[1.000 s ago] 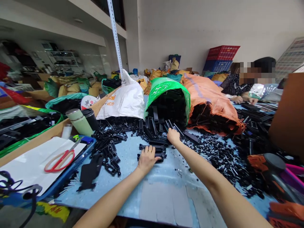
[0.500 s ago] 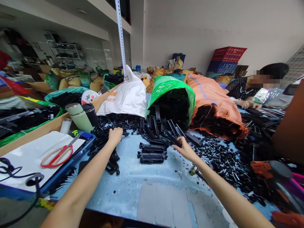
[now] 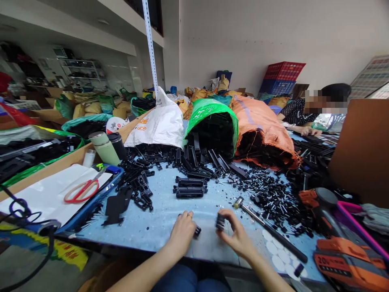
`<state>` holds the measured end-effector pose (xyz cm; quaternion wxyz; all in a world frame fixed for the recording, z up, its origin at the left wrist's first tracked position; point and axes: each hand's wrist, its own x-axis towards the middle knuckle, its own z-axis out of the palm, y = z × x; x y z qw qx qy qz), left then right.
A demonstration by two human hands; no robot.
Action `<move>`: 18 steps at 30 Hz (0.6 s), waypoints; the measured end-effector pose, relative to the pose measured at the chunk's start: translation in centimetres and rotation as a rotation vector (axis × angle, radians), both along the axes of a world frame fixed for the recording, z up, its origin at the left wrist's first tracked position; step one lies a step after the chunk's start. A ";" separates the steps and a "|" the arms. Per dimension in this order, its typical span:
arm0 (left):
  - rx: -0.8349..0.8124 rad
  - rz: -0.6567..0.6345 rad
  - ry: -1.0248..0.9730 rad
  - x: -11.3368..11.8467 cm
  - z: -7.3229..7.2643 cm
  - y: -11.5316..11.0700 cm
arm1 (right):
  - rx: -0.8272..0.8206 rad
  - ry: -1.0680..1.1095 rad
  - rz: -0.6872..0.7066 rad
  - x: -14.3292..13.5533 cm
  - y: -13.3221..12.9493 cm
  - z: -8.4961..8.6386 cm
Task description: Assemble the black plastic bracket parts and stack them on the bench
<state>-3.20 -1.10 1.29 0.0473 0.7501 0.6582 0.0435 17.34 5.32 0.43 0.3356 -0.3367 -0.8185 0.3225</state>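
Observation:
Near the table's front edge, my left hand [image 3: 181,232] is closed on a small black plastic part [image 3: 197,231], mostly hidden under its fingers. To its right, my right hand [image 3: 235,235] pinches a black plastic piece [image 3: 220,222] between thumb and fingers, its end facing the other part. The two parts are apart. Beyond them lie two black bar-shaped assemblies [image 3: 190,191], one behind the other. A heap of smaller black linked parts [image 3: 142,186] is on the left, beside a flat black piece [image 3: 117,205].
A hammer [image 3: 270,229] lies right of my hands, near a pile of screws and black bits [image 3: 270,194]. An orange cordless drill [image 3: 343,251] is at the right edge. Scissors [image 3: 82,191] rest in a blue tray [image 3: 117,178]. Green [image 3: 212,106] and orange [image 3: 261,117] sacks spill black parts; a co-worker's hands [image 3: 310,131] are beyond.
Both hands have drawn back from the part heaps to the front edge, close together. The right hand has brought its black piece along; a black part now shows in the left. The view has shifted.

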 end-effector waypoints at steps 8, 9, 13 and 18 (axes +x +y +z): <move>0.034 -0.045 -0.139 -2.6 -2.0 -1.2 | 0.046 -0.279 -0.093 9.4 -1.0 -1.7; 0.039 -0.042 -0.159 -2.3 -2.2 -1.4 | 0.104 -0.350 -0.065 9.1 -1.0 -1.5; 0.075 0.089 -0.480 -0.6 -2.3 -1.8 | 0.094 -0.353 0.002 4.3 -1.2 -0.6; 0.015 0.184 -1.210 2.0 -0.9 -1.8 | -0.575 0.181 -0.073 -1.7 -2.2 0.6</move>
